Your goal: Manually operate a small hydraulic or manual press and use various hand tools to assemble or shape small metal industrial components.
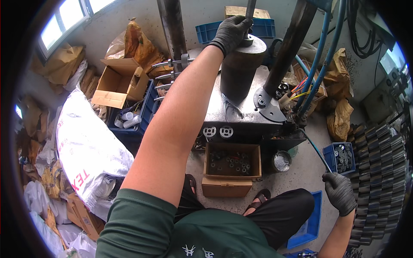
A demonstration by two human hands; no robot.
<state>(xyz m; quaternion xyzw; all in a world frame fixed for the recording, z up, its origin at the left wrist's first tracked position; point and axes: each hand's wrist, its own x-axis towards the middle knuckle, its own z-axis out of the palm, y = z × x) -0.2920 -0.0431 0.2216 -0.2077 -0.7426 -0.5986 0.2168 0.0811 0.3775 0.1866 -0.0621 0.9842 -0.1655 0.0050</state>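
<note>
My left hand [232, 32], in a dark grey glove, reaches to the top of a thick steel cylinder [238, 73]. Its fingers close around an upright metal rod [251, 9], just above a small dark ring [247, 41] on the cylinder's top. What the fingertips touch behind the rod is partly hidden. Low at the right, my right hand [340, 193], gloved alike, is closed on the end of a thin lever [316, 148] that slants up to the machine. Pliers [231, 107] lie on the metal machine table [215, 112] in front of the cylinder.
A cardboard box [232, 182] of small metal parts stands below the table, with a metal can [282, 161] beside it. Blue crates [318, 219] lie around. Stacked metal pieces [378, 172] line the right; a white sack [88, 146] fills the left. Two thick columns flank the cylinder.
</note>
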